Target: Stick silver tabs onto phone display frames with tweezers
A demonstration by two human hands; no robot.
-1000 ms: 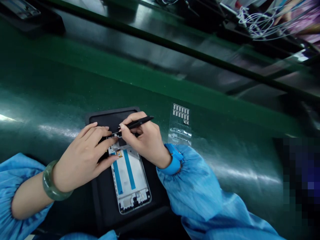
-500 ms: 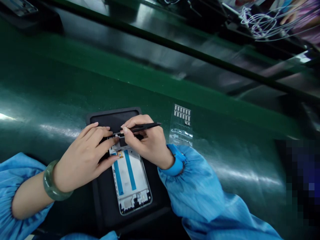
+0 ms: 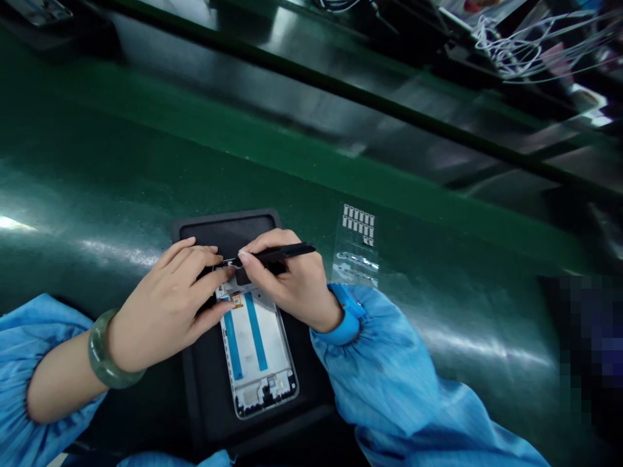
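Observation:
A phone frame (image 3: pixel 260 357) with two blue strips lies in a black tray (image 3: pixel 199 389). My left hand (image 3: pixel 170 298) rests over its upper left part, fingers spread, thumb and index fingertips touching the frame beside a small gold-edged flex part (image 3: pixel 237 301). Black tweezers (image 3: pixel 287 251) are pinched in my right hand (image 3: pixel 289 279), their tips pointing left at the top edge of the frame, close to my left fingertips. What lies right under the tips is too small to make out.
A clear sheet (image 3: pixel 356 250) with several small pale pieces lies on the green table (image 3: pixel 438 259) right of the tray. Another phone part (image 3: pixel 41 11) sits at the top left. White cables (image 3: pixel 516 55) are bunched at the top right.
The whole view has shifted slightly. My right hand has tilted the tweezers a little, with the tips still at the frame's top. My left hand keeps its place on the frame.

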